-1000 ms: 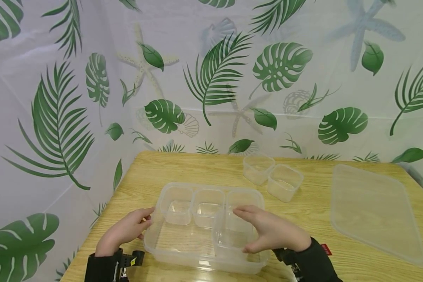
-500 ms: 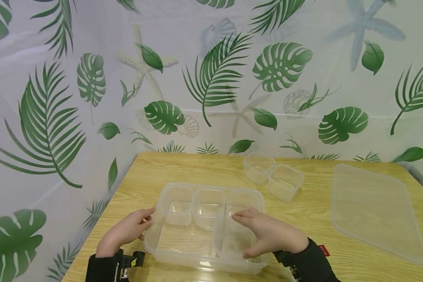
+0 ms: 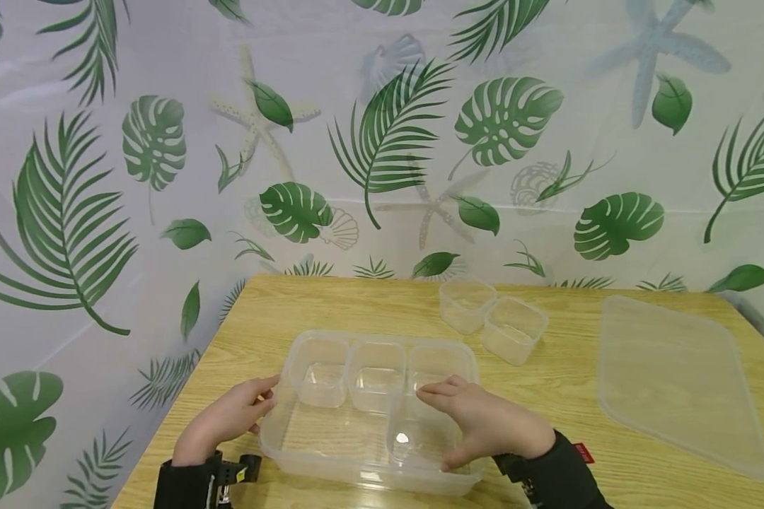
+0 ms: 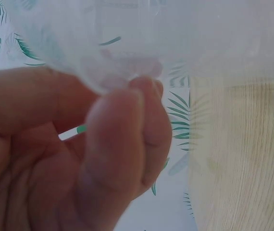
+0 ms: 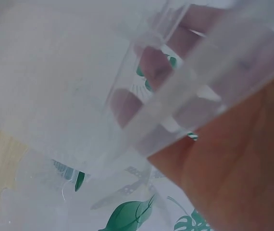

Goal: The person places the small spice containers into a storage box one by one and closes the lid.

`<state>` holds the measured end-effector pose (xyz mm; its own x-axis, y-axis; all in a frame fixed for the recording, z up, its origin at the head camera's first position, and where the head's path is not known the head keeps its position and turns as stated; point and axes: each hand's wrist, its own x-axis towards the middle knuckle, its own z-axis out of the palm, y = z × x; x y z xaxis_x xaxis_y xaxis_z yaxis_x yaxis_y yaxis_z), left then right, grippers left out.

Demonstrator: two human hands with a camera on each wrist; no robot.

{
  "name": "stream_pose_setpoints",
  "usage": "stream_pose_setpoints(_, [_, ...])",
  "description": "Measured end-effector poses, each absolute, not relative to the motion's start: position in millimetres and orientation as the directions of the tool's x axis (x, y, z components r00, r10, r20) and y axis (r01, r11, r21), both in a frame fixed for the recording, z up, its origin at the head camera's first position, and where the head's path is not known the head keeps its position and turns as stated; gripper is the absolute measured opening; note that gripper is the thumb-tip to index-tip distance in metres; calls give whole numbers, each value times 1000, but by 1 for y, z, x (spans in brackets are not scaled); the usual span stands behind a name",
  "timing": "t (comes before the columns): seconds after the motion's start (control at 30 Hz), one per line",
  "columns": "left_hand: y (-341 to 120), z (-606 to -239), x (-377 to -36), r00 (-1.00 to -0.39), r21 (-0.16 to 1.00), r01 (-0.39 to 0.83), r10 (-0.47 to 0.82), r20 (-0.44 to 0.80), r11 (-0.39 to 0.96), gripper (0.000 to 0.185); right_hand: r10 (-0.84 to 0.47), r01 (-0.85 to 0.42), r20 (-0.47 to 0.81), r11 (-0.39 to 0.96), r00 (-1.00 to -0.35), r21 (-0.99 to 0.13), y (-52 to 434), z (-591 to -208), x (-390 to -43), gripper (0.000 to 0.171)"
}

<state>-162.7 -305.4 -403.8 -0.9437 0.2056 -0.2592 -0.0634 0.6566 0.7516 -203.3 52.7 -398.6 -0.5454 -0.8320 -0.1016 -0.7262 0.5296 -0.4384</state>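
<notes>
A large clear plastic food container (image 3: 321, 463) sits on the table with smaller clear boxes inside. My left hand (image 3: 229, 413) holds its left side; in the left wrist view, thumb and fingertips (image 4: 113, 125) meet at the plastic edge. Two small square boxes (image 3: 321, 385) line the far side of it. Toward the right end is another clear inner box (image 3: 414, 442), and my right hand (image 3: 493, 428) grips it with fingers and thumb spread apart. In the right wrist view those fingers (image 5: 154, 70) show through the plastic. Overlapping transparent walls obscure this box's outline.
Two more small clear boxes stand behind, a far one (image 3: 465, 304) and a nearer one (image 3: 516, 329). A flat translucent lid (image 3: 678, 385) lies at the right of the wooden table (image 3: 350, 300). A leaf-patterned sheet (image 3: 382, 261) hangs behind and to the left.
The right hand and the inner box have shifted slightly down, the box settling lower in the large container. The left hand stays in place.
</notes>
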Motion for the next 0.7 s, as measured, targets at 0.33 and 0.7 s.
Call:
stream_pose_setpoints(0.33, [-306,-405,-161,-942,752,-50,219,-254,657,45,-823,-714,-121,546,-555,-439,51,-397,-201,83])
stream_pose_setpoints(0.7, [-307,-405,-163,-936,750,-48,232,-264,659,45,-803,-690,-117,568,-585,-449,56,-389,-197,78])
